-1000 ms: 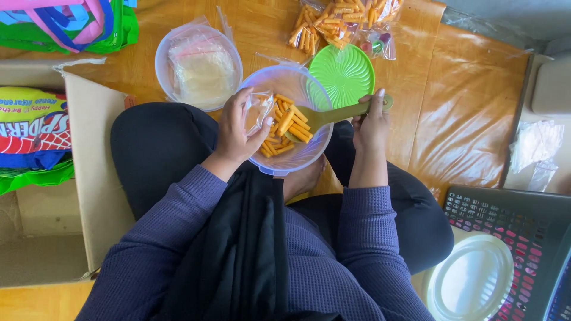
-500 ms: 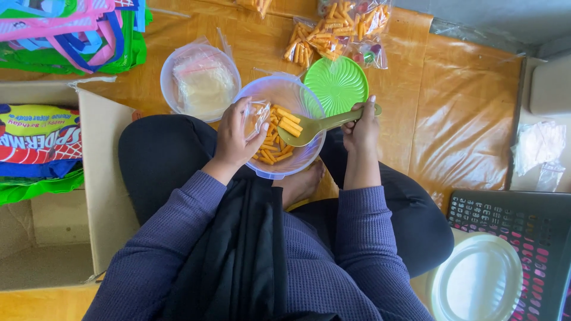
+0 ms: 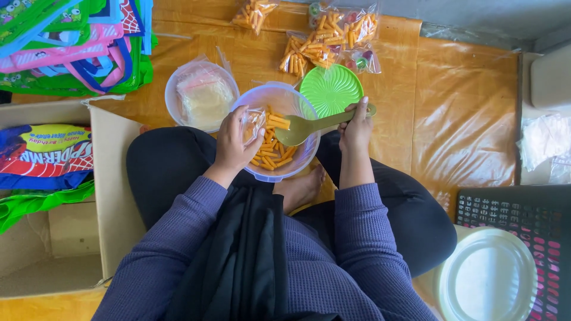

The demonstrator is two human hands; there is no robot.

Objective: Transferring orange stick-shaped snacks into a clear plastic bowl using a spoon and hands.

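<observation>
1. A clear bowl (image 3: 279,169) of orange snack sticks (image 3: 270,157) is sitting on the person's lap
2. The left hand (image 3: 235,142) is pinching a small clear bag (image 3: 253,122) over the bowl
3. The right hand (image 3: 355,128) is gripping a green spoon (image 3: 309,126), its scoop dipping into the sticks

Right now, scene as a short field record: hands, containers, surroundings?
left hand: holds a small clear bag open over the clear bowl
right hand: grips an olive-green spoon, its scoop over the bowl
bowl contents: orange snack sticks
beside bowl: second clear tub with plastic bags inside; green lid
beyond: filled snack bags on the orange floor sheet
person's left: cardboard box, colourful tote bags
person's right: white lid
</observation>
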